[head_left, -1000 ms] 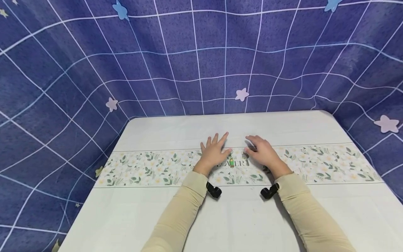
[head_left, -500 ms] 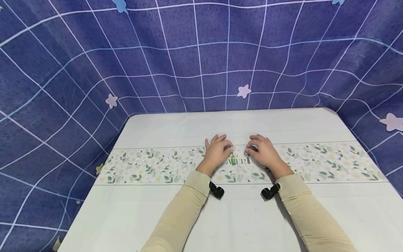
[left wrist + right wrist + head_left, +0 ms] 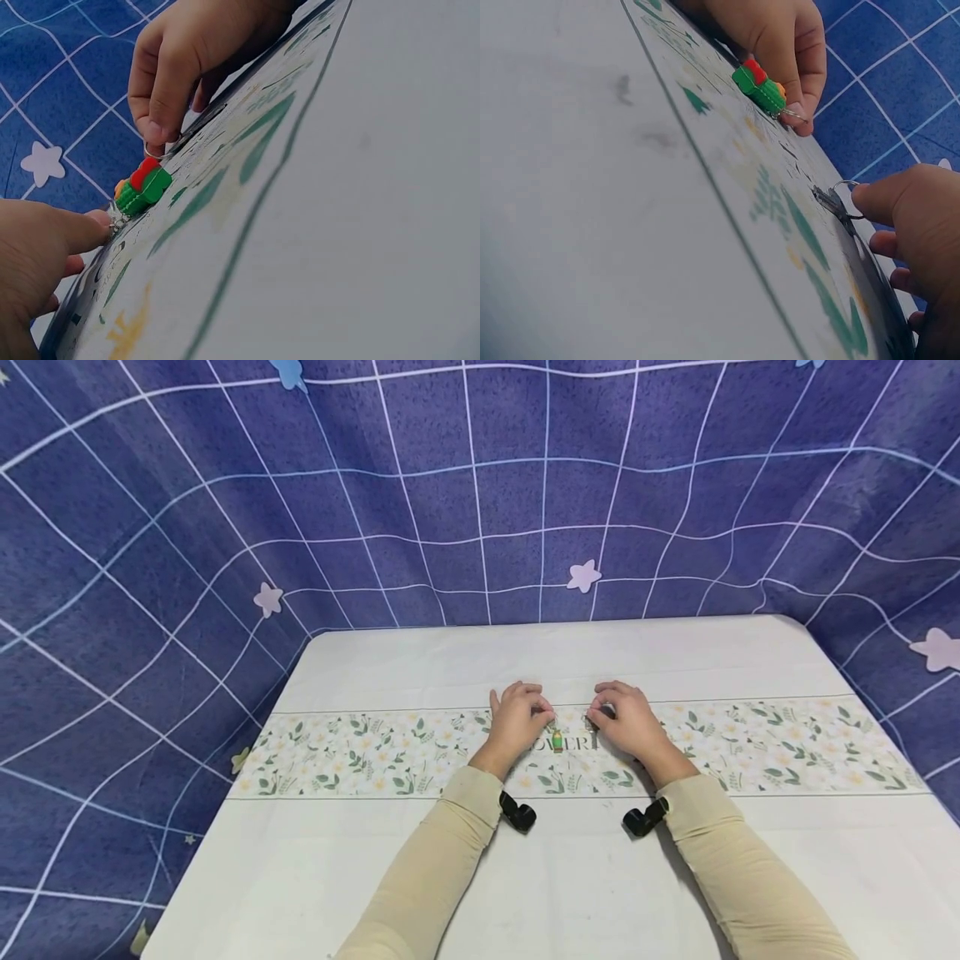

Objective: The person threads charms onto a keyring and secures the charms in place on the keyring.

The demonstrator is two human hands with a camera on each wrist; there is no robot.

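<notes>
Left hand (image 3: 514, 727) pinching keychain (image 3: 763, 92), right hand (image 3: 630, 724) keyring (image 3: 844, 181), keys (image 3: 832, 204) clear only from right wrist

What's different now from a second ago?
The left hand had its fingers spread; now they have come in and pinch the ring on the green charm. The right hand's fingers have curled in toward its thumb, and now they pinch the ring on the keys. The charm and keys stayed in about the same spots on the table.
</notes>
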